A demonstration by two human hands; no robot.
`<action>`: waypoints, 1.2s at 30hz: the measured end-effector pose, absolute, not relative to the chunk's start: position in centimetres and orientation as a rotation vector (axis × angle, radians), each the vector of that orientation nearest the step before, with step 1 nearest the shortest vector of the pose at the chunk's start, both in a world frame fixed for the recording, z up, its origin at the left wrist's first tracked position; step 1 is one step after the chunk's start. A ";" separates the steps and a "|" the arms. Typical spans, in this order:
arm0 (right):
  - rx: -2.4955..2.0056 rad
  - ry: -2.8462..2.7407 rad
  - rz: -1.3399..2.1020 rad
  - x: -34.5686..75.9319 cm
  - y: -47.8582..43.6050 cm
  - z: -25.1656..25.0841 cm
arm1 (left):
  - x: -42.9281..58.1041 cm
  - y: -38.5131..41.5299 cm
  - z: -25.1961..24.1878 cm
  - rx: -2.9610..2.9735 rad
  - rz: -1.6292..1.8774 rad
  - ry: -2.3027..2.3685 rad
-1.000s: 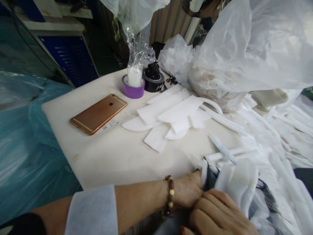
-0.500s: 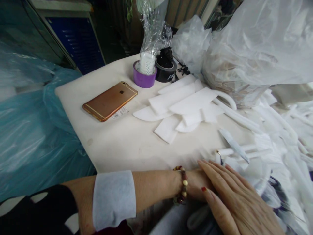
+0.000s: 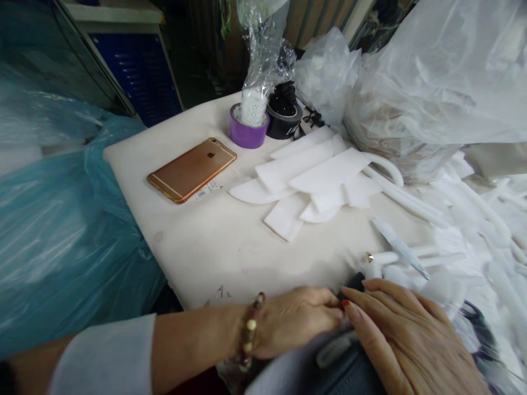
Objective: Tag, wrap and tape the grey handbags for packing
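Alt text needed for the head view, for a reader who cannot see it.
Two bare hands, the left hand and right hand, meet on grey fabric at a white table's near edge. Behind lie a gold phone, white cut pieces and a purple tape roll.

Both of my forearms enter from the lower edge and meet at bottom centre. My left hand (image 3: 294, 321) lies low, knuckles up, fingers drawn together and pointing right; a beaded bracelet circles its wrist and a pale cuff covers the forearm. My right hand (image 3: 407, 340) rests palm down, fingers extended and flat, its red-nailed thumb tip touching the left fingertips.
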State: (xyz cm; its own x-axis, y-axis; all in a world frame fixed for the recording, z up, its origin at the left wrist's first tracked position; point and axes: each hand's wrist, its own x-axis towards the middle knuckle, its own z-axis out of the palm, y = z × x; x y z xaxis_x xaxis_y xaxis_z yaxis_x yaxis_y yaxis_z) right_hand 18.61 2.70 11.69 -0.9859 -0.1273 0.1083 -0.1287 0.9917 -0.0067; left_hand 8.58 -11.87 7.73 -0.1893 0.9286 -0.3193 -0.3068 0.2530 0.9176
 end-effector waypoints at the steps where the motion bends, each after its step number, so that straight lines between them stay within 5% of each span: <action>1: 0.184 -3.032 0.032 18.6 2.7 11.7 | 8.5 -13.2 7.8 0.627 1.284 1.263; 7: 0.061 -3.014 0.101 19.6 2.9 10.2 | 8.0 -18.7 6.8 1.186 1.276 1.310; 16: 0.213 -3.063 0.077 18.4 2.7 11.7 | 6.6 -15.7 6.6 2.252 0.847 1.528; 25: 0.120 -3.076 0.142 17.3 1.7 12.8 | 9.6 -14.7 5.7 1.265 1.039 1.723; 36: 0.080 -3.105 0.182 17.7 2.2 12.3 | 6.9 -16.0 7.5 2.041 0.762 1.503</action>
State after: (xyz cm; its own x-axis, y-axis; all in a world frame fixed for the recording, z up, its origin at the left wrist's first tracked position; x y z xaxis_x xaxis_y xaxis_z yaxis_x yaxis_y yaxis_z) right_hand 17.75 2.22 12.33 -0.9982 -0.0496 0.0334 -0.0531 0.9918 -0.1160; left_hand 6.88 -16.03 7.53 0.2374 0.9601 0.1479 0.6866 -0.2735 0.6736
